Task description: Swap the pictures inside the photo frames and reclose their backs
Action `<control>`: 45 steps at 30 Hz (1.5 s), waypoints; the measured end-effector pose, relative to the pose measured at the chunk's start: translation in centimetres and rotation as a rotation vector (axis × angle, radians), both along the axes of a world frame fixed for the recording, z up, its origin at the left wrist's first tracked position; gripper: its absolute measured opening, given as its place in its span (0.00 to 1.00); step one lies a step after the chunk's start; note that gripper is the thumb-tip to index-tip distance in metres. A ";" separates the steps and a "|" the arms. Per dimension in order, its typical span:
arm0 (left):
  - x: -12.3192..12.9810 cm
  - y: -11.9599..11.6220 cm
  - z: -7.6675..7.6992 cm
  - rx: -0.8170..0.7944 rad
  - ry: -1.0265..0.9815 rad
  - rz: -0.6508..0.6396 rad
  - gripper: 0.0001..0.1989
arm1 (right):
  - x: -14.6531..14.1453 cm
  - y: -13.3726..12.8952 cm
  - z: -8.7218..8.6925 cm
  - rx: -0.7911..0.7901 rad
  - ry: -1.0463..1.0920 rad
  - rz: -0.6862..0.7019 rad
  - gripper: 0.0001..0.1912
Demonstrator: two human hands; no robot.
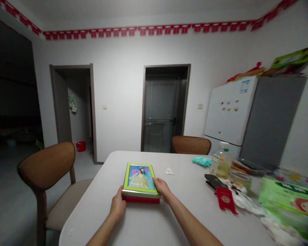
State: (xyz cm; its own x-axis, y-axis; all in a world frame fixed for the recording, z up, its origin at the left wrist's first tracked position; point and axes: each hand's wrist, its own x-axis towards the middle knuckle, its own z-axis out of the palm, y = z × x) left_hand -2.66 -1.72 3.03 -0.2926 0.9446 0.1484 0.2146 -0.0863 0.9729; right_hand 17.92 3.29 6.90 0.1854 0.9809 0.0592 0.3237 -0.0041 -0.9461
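One picture-topped box (140, 178) between left fingers (120, 192) and right fingers (157, 182)

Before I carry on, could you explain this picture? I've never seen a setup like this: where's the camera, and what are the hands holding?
There is no machine here: you are seeing a person's bare hands. The single picture comes from a camera worn on the head, looking forward and down.

The left hand and right hand hold opposite sides of a box with a red lower part and a green-framed picture on top. I can't tell whether its underside touches the white table.

Beyond the box lies a white scrap. Over on the right are a turquoise packet, a bottle, a red card and a large green packet. One chair stands at the left.
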 end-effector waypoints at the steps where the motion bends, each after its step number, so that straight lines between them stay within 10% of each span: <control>1: -0.2 -0.1 0.4 0.003 -0.023 0.012 0.27 | 0.1 0.0 0.1 0.014 -0.012 -0.016 0.18; 8: 1.5 -4.0 9.7 0.177 -0.211 -0.069 0.33 | -4.3 -6.9 5.5 0.405 0.370 0.274 0.37; 14: 4.3 -10.2 17.5 0.455 -0.588 -0.692 0.43 | -6.9 -13.7 12.3 0.579 0.681 0.602 0.41; 23: 5.1 -8.8 14.0 0.320 -0.657 -0.650 0.43 | -5.8 -12.3 9.1 0.448 0.698 0.558 0.40; 28: 3.8 -6.2 12.1 0.071 -0.694 -0.484 0.25 | -5.8 -9.9 7.0 0.147 0.779 0.382 0.17; 39: 3.2 -3.8 13.7 -0.171 -0.572 -0.617 0.33 | -6.6 -8.1 10.2 -0.165 0.748 0.550 0.31; 45: 3.2 -4.0 12.8 -0.181 -0.590 -0.586 0.34 | -6.9 -7.6 8.8 -0.156 0.645 0.554 0.31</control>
